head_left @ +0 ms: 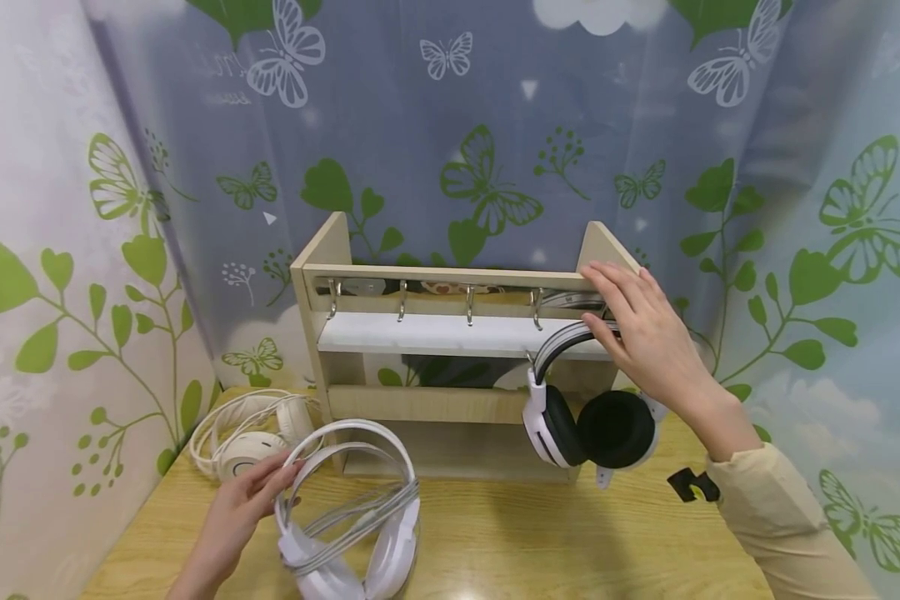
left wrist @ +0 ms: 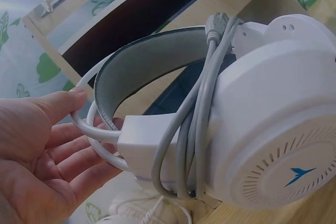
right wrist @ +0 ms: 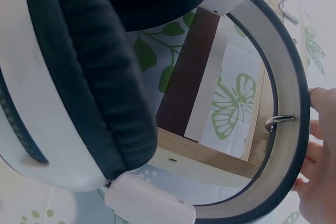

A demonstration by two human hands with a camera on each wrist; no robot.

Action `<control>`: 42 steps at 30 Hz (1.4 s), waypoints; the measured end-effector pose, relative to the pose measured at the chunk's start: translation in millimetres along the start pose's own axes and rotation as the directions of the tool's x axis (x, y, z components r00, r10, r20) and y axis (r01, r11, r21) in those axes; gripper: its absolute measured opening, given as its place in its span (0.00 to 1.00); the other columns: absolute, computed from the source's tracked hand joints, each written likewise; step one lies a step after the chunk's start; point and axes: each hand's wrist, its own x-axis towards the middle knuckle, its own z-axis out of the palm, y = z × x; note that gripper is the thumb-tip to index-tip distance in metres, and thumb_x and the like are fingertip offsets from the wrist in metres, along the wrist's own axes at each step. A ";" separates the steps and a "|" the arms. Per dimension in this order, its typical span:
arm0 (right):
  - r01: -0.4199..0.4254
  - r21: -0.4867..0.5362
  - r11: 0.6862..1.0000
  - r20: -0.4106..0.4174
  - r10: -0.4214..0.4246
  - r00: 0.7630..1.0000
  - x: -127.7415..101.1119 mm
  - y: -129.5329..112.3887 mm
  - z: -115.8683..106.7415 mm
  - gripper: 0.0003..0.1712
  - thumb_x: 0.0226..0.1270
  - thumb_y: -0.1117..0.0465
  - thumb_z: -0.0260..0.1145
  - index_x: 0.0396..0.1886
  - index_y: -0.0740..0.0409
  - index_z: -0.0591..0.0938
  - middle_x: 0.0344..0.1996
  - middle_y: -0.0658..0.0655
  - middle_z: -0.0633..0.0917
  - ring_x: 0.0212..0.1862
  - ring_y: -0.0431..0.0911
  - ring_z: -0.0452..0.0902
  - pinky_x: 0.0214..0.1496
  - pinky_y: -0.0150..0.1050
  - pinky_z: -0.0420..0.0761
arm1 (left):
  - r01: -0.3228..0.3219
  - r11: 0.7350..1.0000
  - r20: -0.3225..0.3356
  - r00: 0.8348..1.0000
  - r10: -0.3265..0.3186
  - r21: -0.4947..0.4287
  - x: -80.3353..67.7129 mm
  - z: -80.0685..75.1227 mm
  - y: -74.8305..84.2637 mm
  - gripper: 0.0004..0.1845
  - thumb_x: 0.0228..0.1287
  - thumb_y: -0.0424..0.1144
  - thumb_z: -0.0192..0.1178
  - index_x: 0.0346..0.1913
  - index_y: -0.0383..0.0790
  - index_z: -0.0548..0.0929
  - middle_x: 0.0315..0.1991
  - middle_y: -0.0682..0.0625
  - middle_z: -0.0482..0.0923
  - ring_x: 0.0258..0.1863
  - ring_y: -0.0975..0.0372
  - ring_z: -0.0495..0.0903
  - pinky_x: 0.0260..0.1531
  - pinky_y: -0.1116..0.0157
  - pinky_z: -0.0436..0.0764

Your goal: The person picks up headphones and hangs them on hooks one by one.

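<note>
Head view shows the right hand (head_left: 641, 329) raised to the band of the black-padded headset (head_left: 592, 417), fingers curled over the top of the arc where it rides on the rightmost metal hook (head_left: 537, 307) of the wooden rack (head_left: 450, 275). The ear cups hang below the grip, pressed together in front of the rack's lower rail. From the right wrist view the fingertips (right wrist: 320, 145) lie on the outer face of the band, and the hook's end (right wrist: 278, 121) pokes through just inside it; no writing can be read on this headset.

Lower down, the left hand (head_left: 232, 517) holds the white headset (head_left: 352, 517) by its thin double wire frame, thumb over and fingers under (a light, loose hold, seen plainly in the left wrist view (left wrist: 37, 150)). That headset stands on the wooden table (head_left: 570, 542), cups away from the palm, with its grey cable (left wrist: 194, 129) wound several times round the body. A small blue emblem (left wrist: 297, 176), shaped like a bird or arrow, marks the outer cup; no lettering goes with it.

Beyond the left hand's fingertips a cream headset (head_left: 251, 433) lies on the table beside the rack's left post. Butterfly-and-leaf curtains (head_left: 82, 250) hang all round.
</note>
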 end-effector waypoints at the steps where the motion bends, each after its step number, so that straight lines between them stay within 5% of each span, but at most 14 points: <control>1: -0.001 -0.001 1.000 0.001 0.001 1.000 -0.1 0.1 -0.1 0.31 0.79 0.53 0.58 0.75 0.61 0.67 0.71 0.64 0.70 0.72 0.60 0.63 0.81 0.53 0.49 | -0.009 1.000 0.000 1.000 0.009 0.006 0.4 0.8 1.0 0.26 0.77 0.38 0.56 0.69 0.21 0.70 0.49 0.61 0.86 0.44 0.73 0.84 0.41 0.68 0.86; 6: 0.000 -0.002 1.000 0.001 0.000 1.000 -0.9 0.5 -0.1 0.31 0.81 0.50 0.56 0.75 0.61 0.67 0.71 0.64 0.71 0.72 0.60 0.64 0.81 0.53 0.49 | -0.044 0.999 0.003 0.999 0.044 0.030 2.6 4.4 5.3 0.25 0.77 0.38 0.57 0.67 0.23 0.73 0.50 0.56 0.86 0.44 0.70 0.85 0.41 0.69 0.86; 14: -0.003 -0.001 1.000 -0.003 0.003 1.000 -2.5 0.7 -1.5 0.31 0.80 0.52 0.58 0.75 0.61 0.67 0.71 0.64 0.71 0.72 0.60 0.63 0.81 0.54 0.49 | -0.086 0.995 -0.001 0.996 0.086 0.060 7.0 8.4 9.2 0.24 0.77 0.38 0.57 0.66 0.24 0.74 0.56 0.34 0.82 0.44 0.72 0.85 0.41 0.69 0.86; 23: 0.008 0.001 1.000 -0.011 -0.008 1.000 -2.7 2.2 -1.3 0.31 0.81 0.50 0.56 0.75 0.60 0.67 0.70 0.64 0.71 0.72 0.60 0.64 0.81 0.53 0.49 | -0.170 0.985 0.000 0.985 0.170 0.034 11.8 12.0 16.9 0.23 0.77 0.36 0.57 0.66 0.23 0.73 0.53 0.49 0.86 0.46 0.73 0.84 0.41 0.70 0.86; 29: 0.011 -0.013 1.000 -0.009 -0.011 1.000 -2.5 2.5 -0.9 0.32 0.82 0.47 0.52 0.76 0.60 0.67 0.70 0.64 0.71 0.72 0.60 0.64 0.81 0.54 0.49 | -0.156 0.988 0.003 0.988 0.156 0.003 15.8 15.1 26.3 0.24 0.77 0.37 0.57 0.67 0.23 0.73 0.49 0.64 0.86 0.46 0.72 0.85 0.42 0.69 0.86; 34: 0.015 -0.026 1.000 -0.010 -0.015 1.000 -2.3 2.7 -0.6 0.32 0.83 0.47 0.51 0.76 0.61 0.67 0.70 0.64 0.71 0.72 0.60 0.64 0.81 0.55 0.50 | -0.176 0.984 0.030 0.984 0.176 0.005 20.1 17.8 33.9 0.24 0.77 0.38 0.57 0.67 0.25 0.73 0.49 0.63 0.86 0.45 0.70 0.86 0.40 0.65 0.87; 42: 0.009 -0.026 1.000 0.008 -0.009 1.000 -1.6 3.4 1.4 0.32 0.83 0.46 0.50 0.76 0.60 0.65 0.72 0.64 0.69 0.73 0.60 0.62 0.81 0.53 0.48 | -0.272 0.962 0.056 0.961 0.271 0.030 29.9 20.0 50.0 0.22 0.77 0.36 0.57 0.65 0.25 0.75 0.49 0.65 0.85 0.48 0.74 0.84 0.41 0.73 0.85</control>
